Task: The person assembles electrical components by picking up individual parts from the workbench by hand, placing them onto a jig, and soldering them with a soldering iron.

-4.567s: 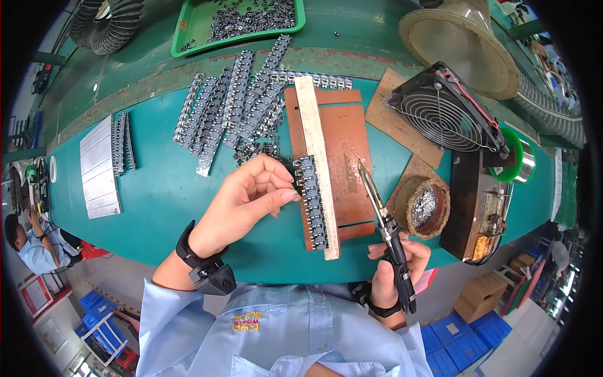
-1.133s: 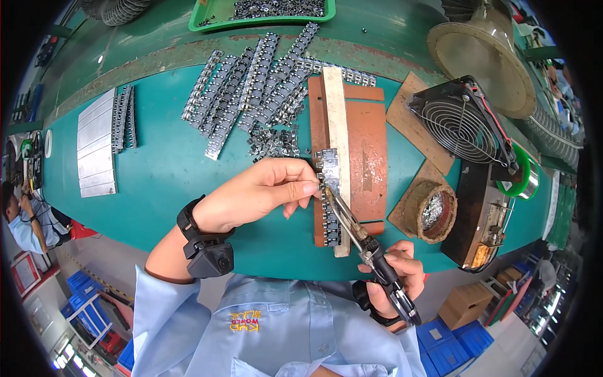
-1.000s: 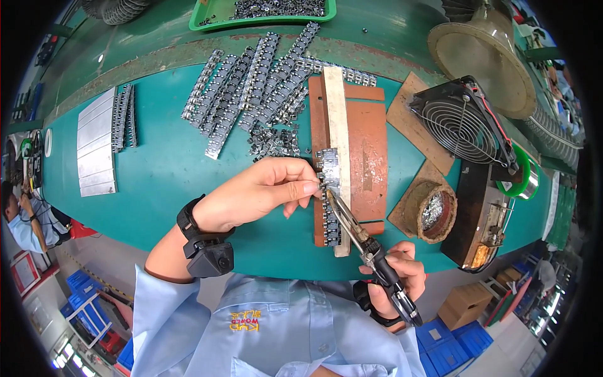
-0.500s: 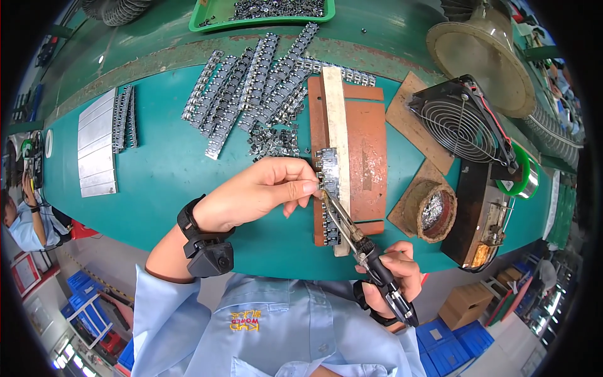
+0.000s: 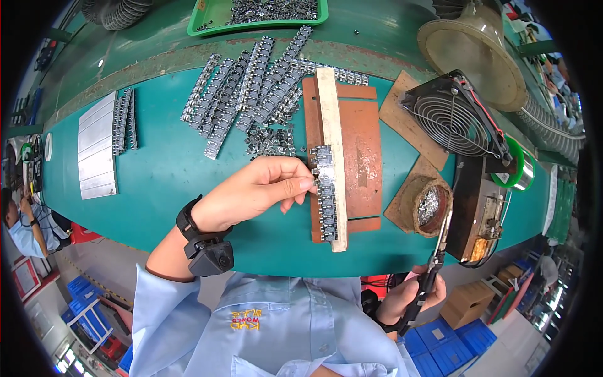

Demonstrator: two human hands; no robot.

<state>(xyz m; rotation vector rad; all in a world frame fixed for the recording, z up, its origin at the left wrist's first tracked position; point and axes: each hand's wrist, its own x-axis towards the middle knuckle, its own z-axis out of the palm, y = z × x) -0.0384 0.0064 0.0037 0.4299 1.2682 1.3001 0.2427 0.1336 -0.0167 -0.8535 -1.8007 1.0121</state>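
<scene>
My left hand (image 5: 251, 193) is closed in a pinch at the left edge of a narrow circuit board strip (image 5: 327, 207); what the fingertips hold, if anything, is hidden. The strip lies along a pale wooden bar (image 5: 330, 116) on a reddish-brown board (image 5: 363, 147). In my right hand (image 5: 402, 300), at the lower right, is a black-handled soldering iron (image 5: 428, 279). Its metal end points up, overlapping the right rim of a round brown pot (image 5: 419, 221) with silvery bits inside. Whether the tip touches the pot I cannot tell.
Several circuit board strips (image 5: 235, 94) and a pile of small metal parts (image 5: 270, 141) lie beyond my left hand. Farther back stands a green tray (image 5: 264, 25). Rightward are a fan (image 5: 449, 119), a green solder spool (image 5: 520, 164) and a dark box (image 5: 468, 210). Metal plates (image 5: 97, 147) lie left.
My right hand has drawn the soldering iron away from the circuit board strip, rightward to the round pot. The left hand stays pinched at the strip's edge. The view has shifted slightly.
</scene>
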